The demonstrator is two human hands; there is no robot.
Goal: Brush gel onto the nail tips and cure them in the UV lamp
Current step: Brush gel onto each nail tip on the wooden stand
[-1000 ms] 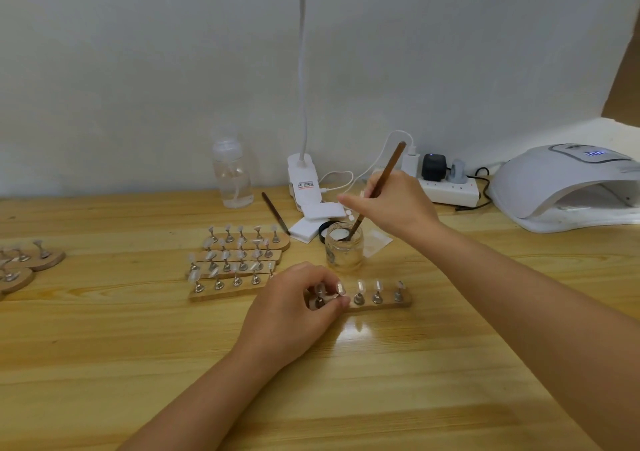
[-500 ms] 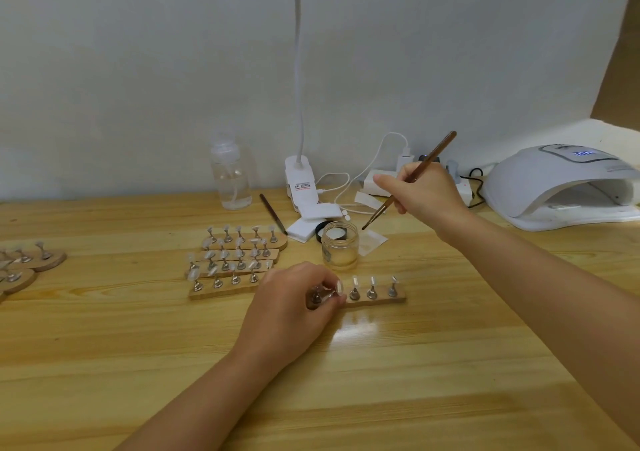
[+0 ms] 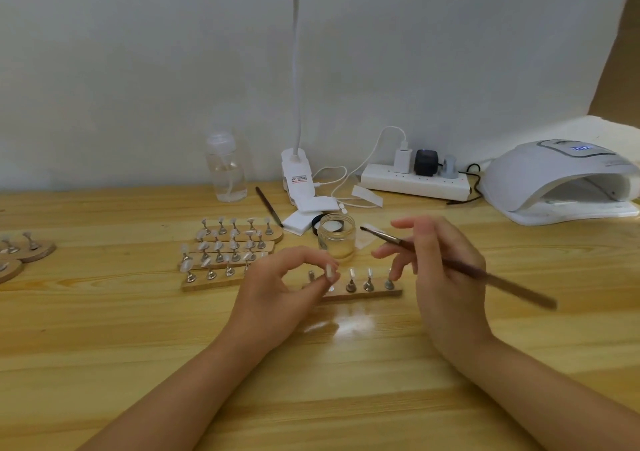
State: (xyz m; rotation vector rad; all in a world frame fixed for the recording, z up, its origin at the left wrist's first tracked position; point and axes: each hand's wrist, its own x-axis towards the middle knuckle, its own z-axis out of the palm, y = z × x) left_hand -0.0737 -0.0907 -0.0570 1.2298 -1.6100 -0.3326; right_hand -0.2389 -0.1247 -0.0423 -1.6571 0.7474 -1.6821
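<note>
A wooden strip (image 3: 363,294) with several clear nail tips on metal stands lies on the table centre. My left hand (image 3: 277,298) pinches one nail tip stand (image 3: 329,272) at the strip's left end between thumb and forefinger. My right hand (image 3: 446,270) holds a thin brown brush (image 3: 460,267) just above the strip's right end, bristles pointing up-left toward the open glass gel jar (image 3: 336,239) behind the strip. The white UV lamp (image 3: 561,180) stands at the far right with its display lit.
Three more wooden strips of nail tips (image 3: 232,249) lie left of the jar, round wooden holders (image 3: 24,253) at the far left. Behind are a clear bottle (image 3: 227,170), a second brush (image 3: 269,206), a clip lamp base (image 3: 298,173), white pads (image 3: 304,215) and a power strip (image 3: 415,182).
My right hand lifted the brush out of the jar, swung right, then came down and forward to just above the strip. My left hand stayed at the strip's left end.
</note>
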